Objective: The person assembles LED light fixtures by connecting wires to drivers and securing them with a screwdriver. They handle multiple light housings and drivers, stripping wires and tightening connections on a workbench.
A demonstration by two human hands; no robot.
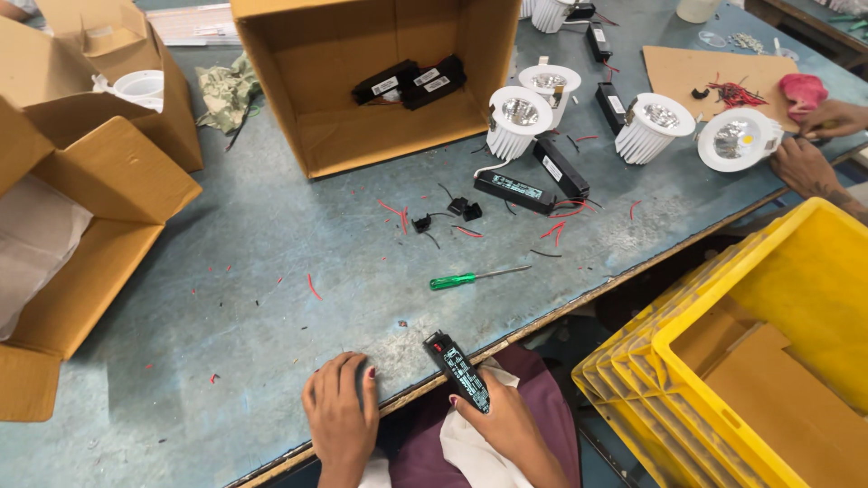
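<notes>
My right hand (511,425) grips a slim black driver box (457,370) with a white label, held tilted over the table's front edge above a white cloth (466,447) on my lap. My left hand (342,416) rests flat on the grey table (226,298) near its front edge, fingers together, holding nothing. A green-handled screwdriver (475,277) lies on the table a little beyond both hands. Farther back lie more black driver boxes (515,192) and several white downlights (517,120).
An open cardboard box (362,81) on its side holds black drivers. More cartons (90,181) stand at left. Stacked yellow crates (750,361) sit at right, below the table edge. Another person's hands (809,145) work at a downlight at far right. Red wire scraps litter the table.
</notes>
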